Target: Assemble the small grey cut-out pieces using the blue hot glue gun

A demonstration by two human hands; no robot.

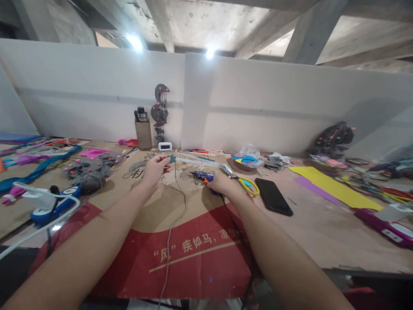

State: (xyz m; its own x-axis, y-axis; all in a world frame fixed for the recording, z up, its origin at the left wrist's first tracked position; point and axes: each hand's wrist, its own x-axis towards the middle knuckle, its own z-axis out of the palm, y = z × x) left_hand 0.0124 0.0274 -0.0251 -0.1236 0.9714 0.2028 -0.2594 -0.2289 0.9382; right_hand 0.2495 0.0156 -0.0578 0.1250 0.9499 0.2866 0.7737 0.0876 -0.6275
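My left hand (155, 171) is raised over the cardboard (151, 215), thumb and fingers pinching a small dark green piece (172, 159). A grey yarn (185, 200) hangs from near that piece and runs down over the cardboard's red part. My right hand (222, 183) is wrapped round a blue glue gun (202, 175) with an orange trigger, its nozzle pointing left towards my left hand. The nozzle and the green piece are apart. Beyond both hands lies a clear ruler (198, 162). Yellow-handled scissors (250, 186) rest just right of my right hand.
A black phone (274, 196) lies right of the scissors. Behind stand a bottle (143, 131), a small white clock (164, 147) and a grey crescent hanging (159, 113) against the wall. Grey yarn pieces (92, 170) and a blue power strip (54, 209) sit left; yellow paper (335, 187) lies right.
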